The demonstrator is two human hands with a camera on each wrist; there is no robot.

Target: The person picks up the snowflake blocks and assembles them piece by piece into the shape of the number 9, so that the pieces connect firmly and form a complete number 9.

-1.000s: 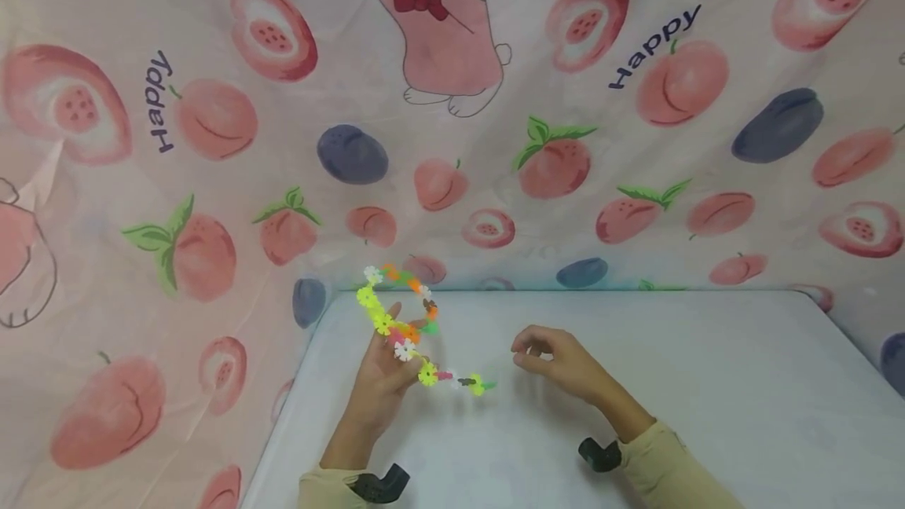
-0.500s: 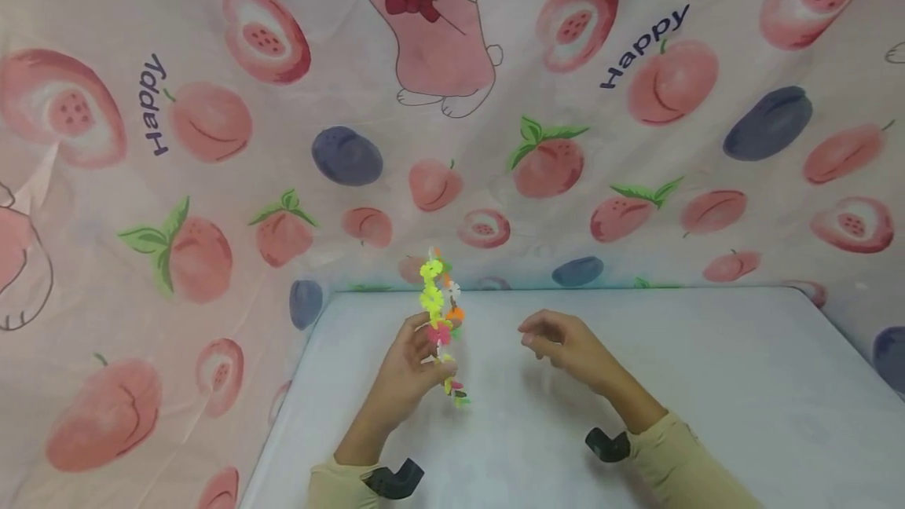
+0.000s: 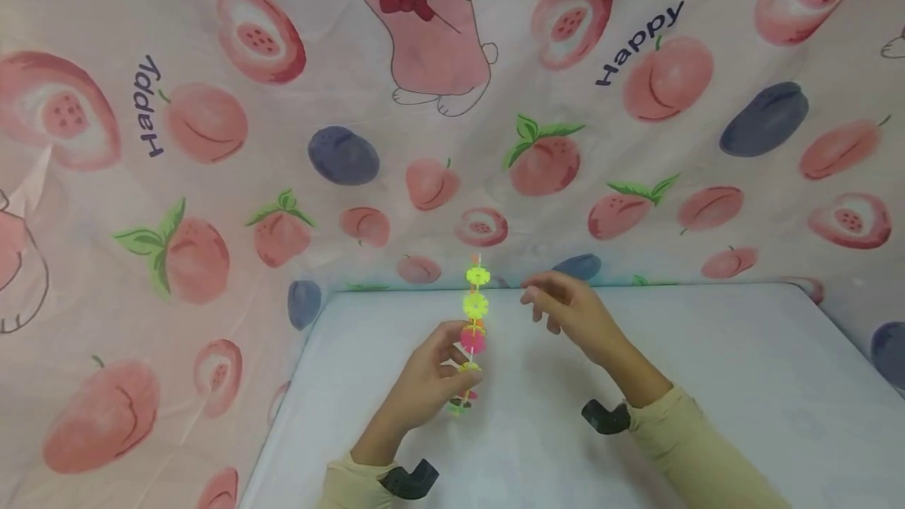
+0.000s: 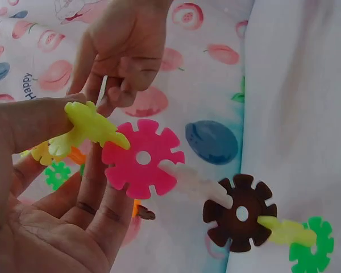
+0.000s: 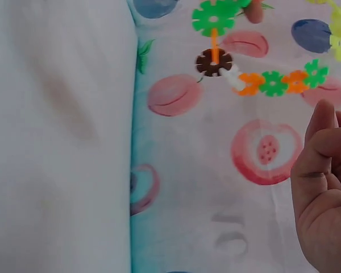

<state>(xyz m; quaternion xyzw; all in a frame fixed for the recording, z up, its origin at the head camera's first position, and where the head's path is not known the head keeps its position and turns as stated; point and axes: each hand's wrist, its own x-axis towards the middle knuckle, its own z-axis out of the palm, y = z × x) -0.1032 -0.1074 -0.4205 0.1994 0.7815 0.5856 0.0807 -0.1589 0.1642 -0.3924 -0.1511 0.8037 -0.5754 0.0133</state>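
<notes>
My left hand [image 3: 431, 383] pinches a chain of interlocking plastic snowflake discs [image 3: 475, 306] between thumb and fingers, above the table. In the left wrist view, the left thumb lies on a yellow disc [image 4: 91, 125]; pink [image 4: 143, 158], brown [image 4: 241, 212] and green [image 4: 312, 247] discs trail off to the right. The right wrist view catches more of the chain, with a large green disc [image 5: 213, 17], another brown disc [image 5: 213, 62] and orange and green ones. My right hand [image 3: 576, 316] hovers to the right of the chain, fingers loosely bent, apart from it and holding nothing.
A white table [image 3: 707, 383] spreads below both hands. Behind and to the left hangs a pink cloth [image 3: 269, 124] printed with peaches and a rabbit. Dark wrist mounts [image 3: 410, 481] sit at the cuffs of both beige sleeves [image 3: 700, 446].
My left hand has moved right and turned the chain, so its loop now appears edge-on as an upright line. My right hand has risen a little and stays beside it.
</notes>
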